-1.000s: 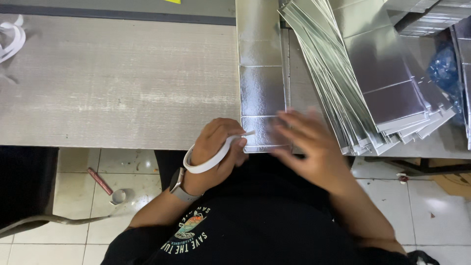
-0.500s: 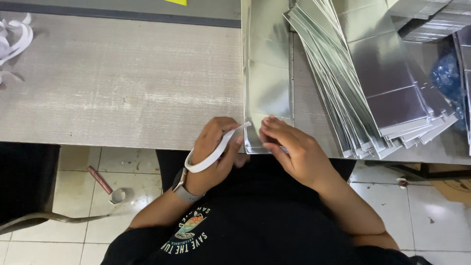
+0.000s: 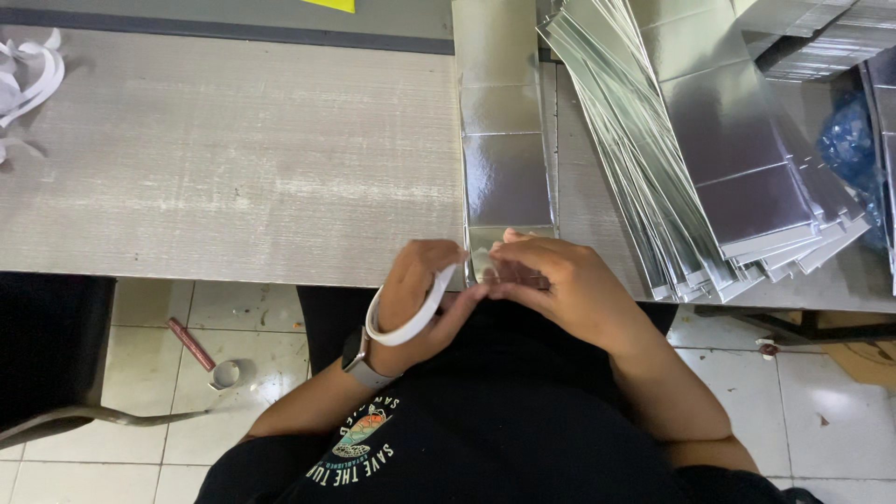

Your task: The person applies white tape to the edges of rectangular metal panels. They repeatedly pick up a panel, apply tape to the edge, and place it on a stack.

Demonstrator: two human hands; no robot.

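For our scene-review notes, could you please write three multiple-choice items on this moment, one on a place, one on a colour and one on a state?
1. Where does the near end of the single silver sheet lie?
A. at the table's near edge, under both hands
B. on the floor
C. on top of the fanned stack

2. What colour is the strip looped around the left hand?
A. red
B. white
C. black

3. How does the stack of silver sheets lie?
A. rolled up
B. standing upright
C. fanned out flat

Answers: 1 A, its near end lies under the left hand and right hand at the table edge; 2 B, it looks white; 3 C, the sheets overlap in a flat fan.
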